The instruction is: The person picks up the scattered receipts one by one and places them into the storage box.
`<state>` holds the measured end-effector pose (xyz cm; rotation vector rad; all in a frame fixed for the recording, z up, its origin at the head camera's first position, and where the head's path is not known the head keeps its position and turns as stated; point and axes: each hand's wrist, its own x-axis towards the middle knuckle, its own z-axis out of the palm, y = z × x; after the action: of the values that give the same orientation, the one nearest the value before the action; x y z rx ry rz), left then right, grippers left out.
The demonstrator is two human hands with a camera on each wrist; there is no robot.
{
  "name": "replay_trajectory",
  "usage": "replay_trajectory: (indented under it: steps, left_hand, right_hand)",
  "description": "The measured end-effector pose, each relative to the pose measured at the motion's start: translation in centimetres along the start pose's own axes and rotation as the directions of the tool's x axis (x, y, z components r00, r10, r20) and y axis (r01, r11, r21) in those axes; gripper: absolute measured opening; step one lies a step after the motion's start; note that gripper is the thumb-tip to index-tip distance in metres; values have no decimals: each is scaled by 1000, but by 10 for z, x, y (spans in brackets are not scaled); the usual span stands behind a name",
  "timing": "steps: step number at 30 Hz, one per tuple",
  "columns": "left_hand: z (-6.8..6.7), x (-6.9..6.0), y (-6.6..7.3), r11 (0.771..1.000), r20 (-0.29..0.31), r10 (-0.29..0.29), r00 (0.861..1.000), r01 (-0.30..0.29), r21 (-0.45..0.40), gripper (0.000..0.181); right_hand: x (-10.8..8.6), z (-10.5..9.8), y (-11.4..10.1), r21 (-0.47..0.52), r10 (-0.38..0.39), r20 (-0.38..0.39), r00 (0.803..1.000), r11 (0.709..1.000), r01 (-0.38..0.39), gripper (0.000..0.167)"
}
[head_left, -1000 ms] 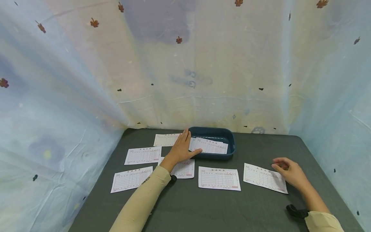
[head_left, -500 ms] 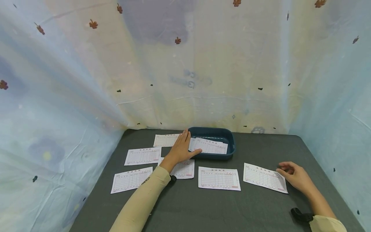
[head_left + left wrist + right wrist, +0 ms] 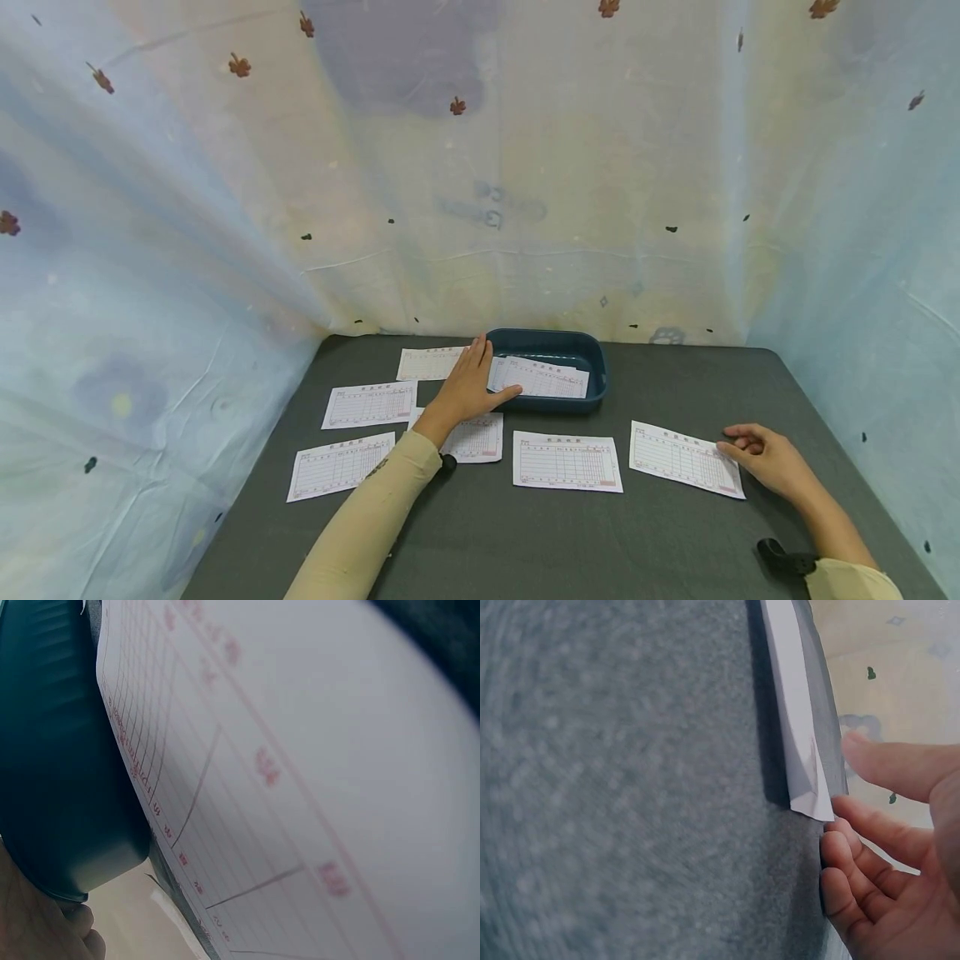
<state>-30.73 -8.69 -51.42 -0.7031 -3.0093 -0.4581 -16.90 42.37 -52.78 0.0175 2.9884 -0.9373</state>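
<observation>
My left hand [image 3: 467, 387] lies with straight fingers on the left rim of a dark teal plastic bin [image 3: 600, 400], its thumb over the near rim. In the left wrist view, fingers [image 3: 75, 922] show below the bin's wall [image 3: 67, 750], and a printed form [image 3: 247, 810] fills much of the picture. Several forms [image 3: 540, 379] sit inside the bin. Near the rightmost form [image 3: 684, 458], my right hand [image 3: 761, 454] hovers at its right end, fingers loosely bent. In the right wrist view the thumb stands apart from the slightly raised stack of paper [image 3: 799, 727], and the fingertips are close to its corner.
Another printed form [image 3: 567, 462] lies before the bin. More forms are on the left: one partly under my left arm [image 3: 480, 437], one at the back [image 3: 429, 363], one mid-left [image 3: 370, 404] and one front-left [image 3: 337, 465]. A patterned curtain [image 3: 525, 275] surrounds the grey table [image 3: 570, 550].
My right hand has moved slightly right and down, back from over the rightmost form to its right end. The left hand and the forms have stayed put.
</observation>
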Motion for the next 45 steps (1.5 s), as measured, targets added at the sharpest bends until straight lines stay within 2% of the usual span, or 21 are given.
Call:
replay_trajectory:
  steps: [14, 20, 26, 45]
  left_hand:
    - [4, 2, -3, 1000, -1, -2, 1000, 2, 7, 117]
    - [4, 2, -3, 1000, -2, -1, 1000, 1, 4, 116]
    - [4, 1, -4, 1000, 4, -2, 1000, 2, -3, 116]
    - [3, 1, -2, 1000, -9, 1, 1000, -1, -5, 115]
  right_hand:
    - [-1, -1, 0, 29, -8, 22, 1000, 1000, 8, 44]
    - [0, -3, -1, 67, -30, 69, 997, 997, 26, 46]
    - [1, -4, -2, 73, -54, 105, 993, 996, 46, 37]
    - [1, -4, -5, 19, -62, 84, 995, 998, 61, 24]
